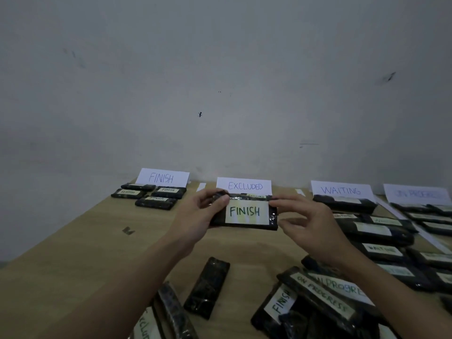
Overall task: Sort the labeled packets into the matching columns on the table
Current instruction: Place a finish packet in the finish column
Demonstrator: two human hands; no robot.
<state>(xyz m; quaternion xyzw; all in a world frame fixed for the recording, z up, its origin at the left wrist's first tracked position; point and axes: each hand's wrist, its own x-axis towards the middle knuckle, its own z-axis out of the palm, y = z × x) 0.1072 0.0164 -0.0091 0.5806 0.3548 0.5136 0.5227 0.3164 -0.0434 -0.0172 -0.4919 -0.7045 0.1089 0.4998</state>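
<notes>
The far-right card (417, 194) at the back edge of the counter (73, 245) is blurry; its writing looks like ON PROGRESS. Many labels in the right-hand rows are too smeared to read. Packets at the near edge are cut off by the picture, and one dark packet (207, 287) there shows no label.

Both hands hold one black packet (244, 212) up over the middle of the counter, in front of the EXCLUDED card (244, 186). Its white label says FINISH. It lies flat, long side going left to right, label facing the person. The left hand (203, 214) has a tight grip on its left end, fingers curled round it. The right hand (305, 221) pinches its right end.

The FINISH card (162, 177) stands near the back left corner with four packets (151, 195) before it. The WAITING card (341, 190) stands further right.
</notes>
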